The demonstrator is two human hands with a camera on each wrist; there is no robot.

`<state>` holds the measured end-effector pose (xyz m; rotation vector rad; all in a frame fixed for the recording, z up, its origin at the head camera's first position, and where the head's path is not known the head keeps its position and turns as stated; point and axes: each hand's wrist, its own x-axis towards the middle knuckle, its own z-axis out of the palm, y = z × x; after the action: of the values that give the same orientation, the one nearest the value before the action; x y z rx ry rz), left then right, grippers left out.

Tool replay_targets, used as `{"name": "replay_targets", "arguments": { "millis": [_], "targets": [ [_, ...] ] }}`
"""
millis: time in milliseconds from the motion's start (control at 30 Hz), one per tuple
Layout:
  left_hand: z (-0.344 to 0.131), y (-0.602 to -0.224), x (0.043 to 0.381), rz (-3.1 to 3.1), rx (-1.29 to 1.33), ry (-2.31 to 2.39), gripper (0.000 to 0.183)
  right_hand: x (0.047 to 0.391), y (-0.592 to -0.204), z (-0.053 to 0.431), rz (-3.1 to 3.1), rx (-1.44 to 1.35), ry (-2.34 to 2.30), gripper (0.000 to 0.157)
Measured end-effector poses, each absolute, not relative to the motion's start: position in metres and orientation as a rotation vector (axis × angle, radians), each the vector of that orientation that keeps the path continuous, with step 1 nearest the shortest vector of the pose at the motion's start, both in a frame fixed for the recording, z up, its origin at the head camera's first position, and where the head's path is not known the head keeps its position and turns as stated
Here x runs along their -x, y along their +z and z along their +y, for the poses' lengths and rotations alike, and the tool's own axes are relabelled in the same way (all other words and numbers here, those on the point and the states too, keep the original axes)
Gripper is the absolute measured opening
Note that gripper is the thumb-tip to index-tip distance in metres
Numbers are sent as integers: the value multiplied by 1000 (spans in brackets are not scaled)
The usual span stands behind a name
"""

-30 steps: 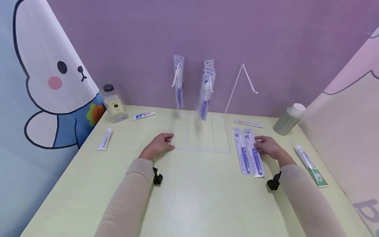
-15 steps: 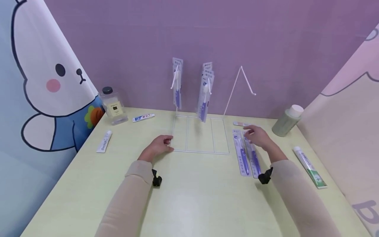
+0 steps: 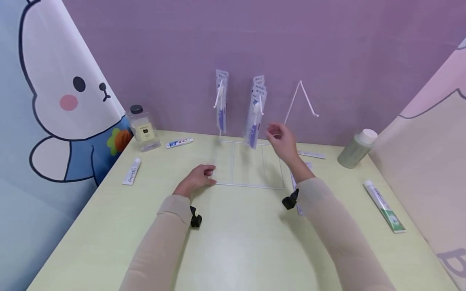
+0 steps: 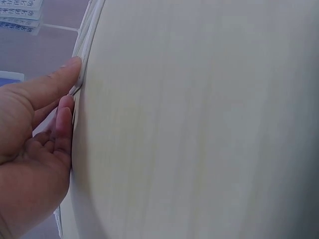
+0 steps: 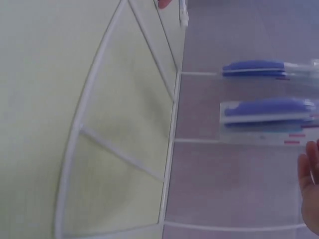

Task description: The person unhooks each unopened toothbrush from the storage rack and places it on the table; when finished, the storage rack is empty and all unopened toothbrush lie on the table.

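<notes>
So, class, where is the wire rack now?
In the head view, the wire rack stands centrally, before the purple backdrop, the left hand at its near left corner.

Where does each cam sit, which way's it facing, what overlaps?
Head: on the head, facing forward and down at table, wire rack, purple backdrop; left hand, right hand, beige sleeves show.
Left wrist: on that wrist, facing the table and a wire rack corner; left hand shows at left edge.
Right wrist: on that wrist, facing the wire rack and hanging packaged toothbrushes, scene turned sideways; part of right hand shows at right, a fingertip at top.
Shared: head and right wrist both show wire rack and packaged toothbrushes.
</notes>
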<state>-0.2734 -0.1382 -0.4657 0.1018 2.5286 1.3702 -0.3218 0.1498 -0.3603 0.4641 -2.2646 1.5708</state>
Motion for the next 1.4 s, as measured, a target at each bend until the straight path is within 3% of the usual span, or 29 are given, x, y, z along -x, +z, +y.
{"name": "replay_targets", "arguments": {
  "millis": [500, 1033, 1400],
  "targets": [
    [-136, -467, 273, 2505, -99, 1388, 59, 335, -339, 111, -2083, -439, 1636, 25],
    [-139, -463, 276, 2504, -103, 1367, 61, 302, -314, 163, -2236, -498, 1816, 42],
    [-139, -465, 277, 2500, -97, 1356, 63, 260, -357, 215, -2492, -316, 2057, 42]
  ]
}}
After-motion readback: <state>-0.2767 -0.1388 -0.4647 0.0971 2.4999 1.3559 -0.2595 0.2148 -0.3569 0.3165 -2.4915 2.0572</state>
